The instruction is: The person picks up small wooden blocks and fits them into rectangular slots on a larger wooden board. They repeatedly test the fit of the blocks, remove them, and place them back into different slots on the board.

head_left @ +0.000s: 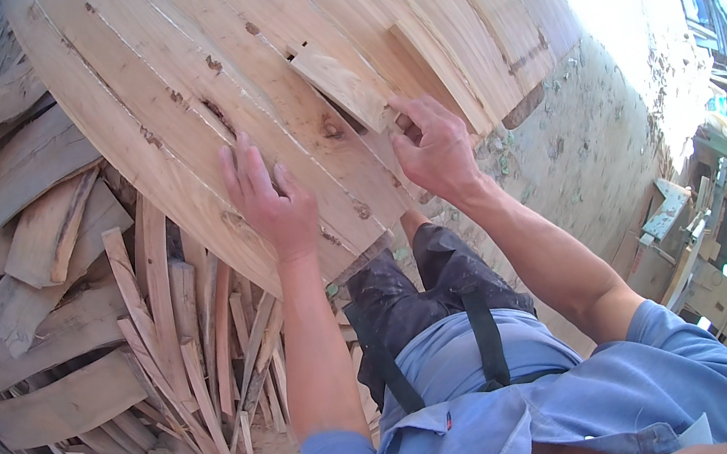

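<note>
Left hand [269, 199] flat, fingers spread, pressing on plank stack [198, 82]; right hand [432, 149] gripping end of short board [343, 87] lying atop stack; board not yet lifted clear; probably early; offcut pile [100, 307] at left.

Planked wooden surface [170, 86] under left hand [270, 206]: bare pale wood, matt, sawn-rough, dark knots and open seams between boards. Short wood block [343, 87] just above right hand [435, 154]: same raw unfinished timber, dry, slightly splintery at the end. Pile of offcuts [82, 310] left of left hand: rough weathered wood, greyish-tan, split edges, thin slats mixed with thick slabs. Shirt [544, 407] below the hands: blue woven cloth, matt. Ground [588, 144] right of right hand: dusty bare earth, matt, gritty.
</note>
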A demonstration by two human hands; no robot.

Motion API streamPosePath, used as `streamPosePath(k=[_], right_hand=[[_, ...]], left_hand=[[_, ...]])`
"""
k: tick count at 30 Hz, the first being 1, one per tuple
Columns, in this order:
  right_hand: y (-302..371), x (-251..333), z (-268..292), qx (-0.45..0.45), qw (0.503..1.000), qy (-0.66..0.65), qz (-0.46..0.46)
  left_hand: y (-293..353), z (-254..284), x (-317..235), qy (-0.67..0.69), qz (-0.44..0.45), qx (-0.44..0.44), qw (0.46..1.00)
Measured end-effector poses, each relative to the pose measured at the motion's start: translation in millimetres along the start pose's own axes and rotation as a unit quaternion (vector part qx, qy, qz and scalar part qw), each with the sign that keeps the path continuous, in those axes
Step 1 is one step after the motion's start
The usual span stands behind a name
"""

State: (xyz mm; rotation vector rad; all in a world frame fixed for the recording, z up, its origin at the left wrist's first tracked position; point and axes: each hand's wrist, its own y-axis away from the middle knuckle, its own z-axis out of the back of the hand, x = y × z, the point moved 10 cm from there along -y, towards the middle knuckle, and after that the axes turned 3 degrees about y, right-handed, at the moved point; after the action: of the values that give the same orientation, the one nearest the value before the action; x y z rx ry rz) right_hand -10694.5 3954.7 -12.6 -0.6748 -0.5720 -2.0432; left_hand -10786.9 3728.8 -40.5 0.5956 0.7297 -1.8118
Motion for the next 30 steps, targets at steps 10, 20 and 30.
streamPosePath(k=[10, 20, 30], right_hand=[[8, -1, -20, 0.014, 0.999, 0.010, -0.032], [15, -6, -21, 0.005, 1.000, -0.010, -0.028], [20, -5, -20, -0.039, 0.997, -0.056, -0.023]], left_hand=[[-20, -26, -33, 0.196, 0.139, 0.041, 0.970], [-59, -52, -34, 0.254, 0.232, 0.071, 0.936], [-65, -64, -39, 0.259, 0.184, 0.106, 0.942]])
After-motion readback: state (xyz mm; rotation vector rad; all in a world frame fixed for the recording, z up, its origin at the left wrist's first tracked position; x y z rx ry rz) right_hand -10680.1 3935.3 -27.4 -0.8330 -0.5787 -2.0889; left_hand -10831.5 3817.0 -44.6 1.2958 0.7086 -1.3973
